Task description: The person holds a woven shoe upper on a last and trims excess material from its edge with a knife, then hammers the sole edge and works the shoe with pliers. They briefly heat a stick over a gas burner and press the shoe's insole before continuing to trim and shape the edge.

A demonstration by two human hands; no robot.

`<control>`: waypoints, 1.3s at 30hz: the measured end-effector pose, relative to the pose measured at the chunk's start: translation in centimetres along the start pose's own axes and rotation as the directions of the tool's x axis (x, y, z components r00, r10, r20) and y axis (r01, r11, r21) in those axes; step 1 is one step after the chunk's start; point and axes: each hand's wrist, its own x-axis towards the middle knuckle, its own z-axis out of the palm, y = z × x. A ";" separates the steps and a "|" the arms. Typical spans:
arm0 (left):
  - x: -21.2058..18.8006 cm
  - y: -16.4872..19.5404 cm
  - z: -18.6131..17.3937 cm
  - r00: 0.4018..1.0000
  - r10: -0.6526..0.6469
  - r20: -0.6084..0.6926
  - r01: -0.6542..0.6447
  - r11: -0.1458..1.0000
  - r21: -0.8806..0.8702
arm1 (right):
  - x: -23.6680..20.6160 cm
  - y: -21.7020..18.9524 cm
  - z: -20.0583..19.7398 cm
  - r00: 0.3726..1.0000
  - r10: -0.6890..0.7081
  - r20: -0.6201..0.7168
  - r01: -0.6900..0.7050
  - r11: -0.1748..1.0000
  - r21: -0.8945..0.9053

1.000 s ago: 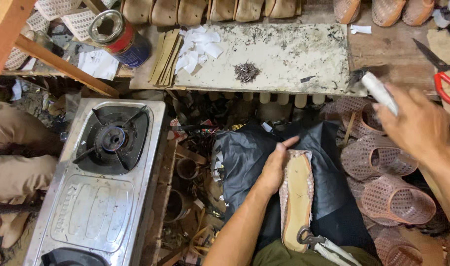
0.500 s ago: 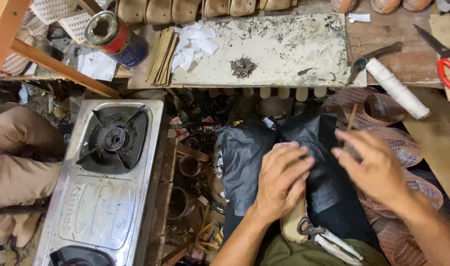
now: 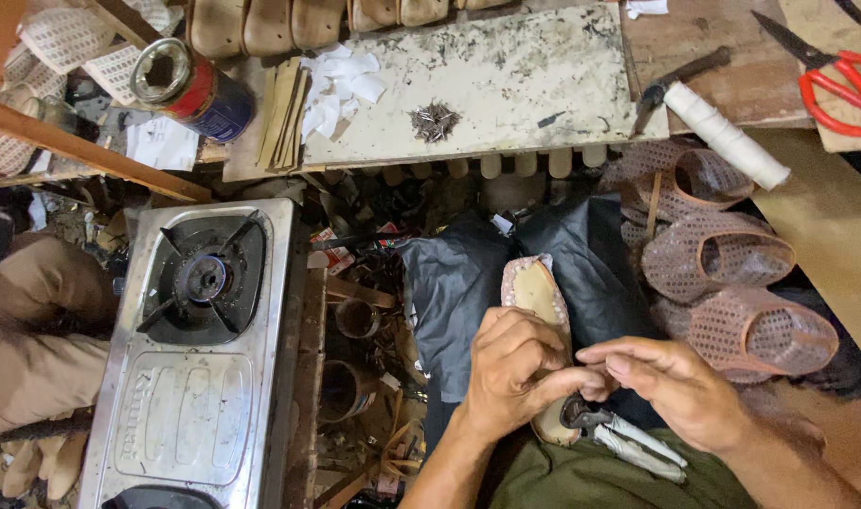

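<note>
A pink perforated shoe with a tan insole (image 3: 536,287) lies sole-up on a black cloth (image 3: 449,283) over my lap. My left hand (image 3: 517,372) is curled around its near half, covering the heel end. My right hand (image 3: 683,391) comes in from the right, its fingertips pinched at the shoe's edge against my left thumb. Metal pliers with pale handles (image 3: 623,438) rest on my lap just under both hands.
A steel gas stove (image 3: 204,377) stands at the left, with a person's knee (image 3: 34,320) beside it. The bench above holds a white board (image 3: 543,66) with a heap of nails (image 3: 435,121), a can (image 3: 190,90), a white thread roll (image 3: 727,137) and red scissors (image 3: 840,85). Pink shoe uppers (image 3: 732,273) are piled at the right.
My right hand left the white roll on the bench and came down to the shoe. My left hand went from lying flat on the shoe to gripping it.
</note>
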 end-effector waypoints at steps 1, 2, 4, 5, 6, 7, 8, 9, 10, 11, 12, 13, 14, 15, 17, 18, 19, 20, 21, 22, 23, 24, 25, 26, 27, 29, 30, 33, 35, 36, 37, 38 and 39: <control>0.0 0.1 -0.2 1.000 0.014 0.027 -0.014 1.000 -0.001 | -0.3 0.3 -0.4 0.998 0.032 0.051 -0.036 0.996 0.087; 0.1 0.1 -0.4 0.998 0.030 0.052 -0.030 1.000 -0.001 | -0.5 0.7 -0.7 0.996 0.013 0.088 -0.020 0.997 0.076; 0.0 0.4 -0.5 0.993 0.057 0.105 -0.057 0.998 -0.002 | -0.9 1.7 -1.0 0.986 -0.024 0.166 0.016 0.998 0.052; -0.1 0.5 -0.4 0.989 0.066 0.132 -0.067 0.998 -0.001 | -1.1 2.2 -0.9 0.992 -0.003 0.125 0.002 1.000 0.003; -0.3 0.6 -0.3 0.984 0.073 0.160 -0.074 0.997 0.000 | -1.1 2.6 -0.8 0.996 0.018 0.083 -0.014 0.999 -0.044; -0.5 0.7 -0.1 0.979 0.075 0.187 -0.075 0.997 -0.005 | -1.1 3.0 -0.7 0.998 0.038 0.041 -0.034 0.995 -0.093; -0.7 0.7 0.2 0.974 0.078 0.213 -0.078 0.997 -0.008 | -1.0 3.1 -0.5 0.999 0.009 0.034 0.000 0.967 -0.253; -0.9 0.6 0.4 0.968 0.081 0.239 -0.081 0.997 -0.012 | -1.0 3.2 -0.4 0.999 -0.021 0.032 0.032 0.914 -0.405; -1.0 0.3 0.5 0.969 0.050 0.244 -0.050 0.999 -0.005 | -1.0 3.0 -0.2 0.998 -0.052 0.033 0.061 0.835 -0.546; -1.1 -0.3 0.5 0.968 0.020 0.249 -0.021 1.000 0.001 | -1.1 2.7 -0.1 0.999 -0.051 -0.011 0.039 0.874 -0.485; -1.0 -1.1 0.6 0.967 -0.009 0.255 0.008 1.000 0.006 | -1.2 2.3 0.1 0.997 -0.045 -0.056 0.017 0.908 -0.418; -1.0 -2.0 0.3 0.969 -0.062 0.239 0.047 0.997 0.068 | -1.5 1.8 0.2 0.994 -0.036 -0.101 -0.002 0.937 -0.350; -0.8 -3.4 -0.2 0.970 -0.110 0.218 0.082 0.988 0.132 | -2.0 1.3 0.4 0.985 0.005 -0.171 -0.099 0.833 -0.544; -0.5 -4.9 -0.4 0.969 -0.155 0.193 0.116 0.974 0.197 | -2.7 0.9 0.7 0.968 0.024 -0.250 -0.198 0.684 -0.702; 0.2 -7.5 0.0 0.956 -0.236 0.173 0.143 0.893 0.427 | -4.0 0.3 1.5 0.973 -0.050 -0.224 -0.179 0.446 -0.877; 0.3 -8.4 0.2 0.948 -0.276 0.160 0.153 0.832 0.533 | -4.7 0.3 2.0 0.986 -0.122 -0.113 -0.058 0.387 -0.920; 0.5 -9.2 0.8 0.930 -0.316 0.187 0.148 0.789 0.596 | -5.3 0.4 2.6 0.981 -0.192 0.000 0.062 0.317 -0.946; 1.0 -9.8 1.8 0.912 -0.353 0.210 0.137 0.743 0.655 | -5.6 0.6 2.9 0.979 -0.196 0.049 0.108 0.301 -0.948; 1.4 -10.3 2.6 0.891 -0.391 0.230 0.122 0.694 0.710 | -5.8 0.9 3.2 0.975 -0.199 0.098 0.153 0.285 -0.946; 1.8 -10.6 3.1 0.862 -0.447 0.240 0.148 0.674 0.724 | -6.0 1.1 3.3 0.970 -0.198 0.144 0.195 0.272 -0.942; 2.2 -10.8 3.6 0.829 -0.500 0.251 0.170 0.653 0.738 | -6.0 1.4 3.1 0.997 -0.055 0.048 0.064 0.342 -0.938; 2.7 -11.0 3.8 0.794 -0.549 0.260 0.188 0.629 0.754 | -6.1 1.6 2.7 0.995 0.090 -0.042 -0.074 0.393 -0.917; 3.1 -11.1 3.7 0.809 -0.523 0.268 0.200 0.673 0.712 | -6.2 1.7 2.0 0.964 0.237 -0.119 -0.213 0.423 -0.881; 3.4 -11.0 3.4 0.821 -0.501 0.275 0.212 0.714 0.667 | -6.2 1.8 1.2 0.980 0.173 -0.103 -0.177 0.504 -0.845; 3.4 -10.8 3.0 0.831 -0.481 0.279 0.228 0.752 0.619 | -6.5 1.8 0.3 0.990 0.110 -0.091 -0.138 0.577 -0.805; 2.9 -9.9 1.9 0.805 -0.515 0.294 0.415 0.843 0.342 | -7.2 1.8 -1.8 1.000 -0.017 0.016 0.023 0.770 -0.638; 2.4 -9.3 1.6 0.794 -0.523 0.310 0.489 0.853 0.185 | -7.7 1.8 -2.8 0.990 -0.098 0.100 0.135 0.862 -0.488; -0.3 -6.3 2.0 0.623 -0.609 0.492 0.768 0.354 -0.535 | -7.9 2.2 -4.1 0.964 -0.216 0.153 0.205 0.975 0.086; -1.3 -4.6 2.9 0.670 -0.612 0.419 0.720 0.399 -0.568 | -7.7 2.0 -4.1 0.966 -0.237 0.106 0.185 0.913 0.363; -1.3 -4.2 3.0 0.696 -0.609 0.379 0.691 0.426 -0.584 | -7.5 1.7 -3.9 0.968 -0.240 0.070 0.187 0.879 0.438; -1.3 -3.6 2.9 0.675 -0.636 0.374 0.704 0.404 -0.584 | -7.3 1.1 -3.7 0.972 -0.232 0.034 0.182 0.840 0.511; -1.3 -2.8 2.7 0.650 -0.664 0.370 0.718 0.378 -0.584 | -7.3 0.3 -3.4 0.950 -0.295 0.106 0.186 0.803 0.567; -1.2 -2.0 2.5 0.628 -0.687 0.365 0.730 0.356 -0.584 | -7.3 -0.6 -3.1 0.916 -0.363 0.173 0.185 0.763 0.619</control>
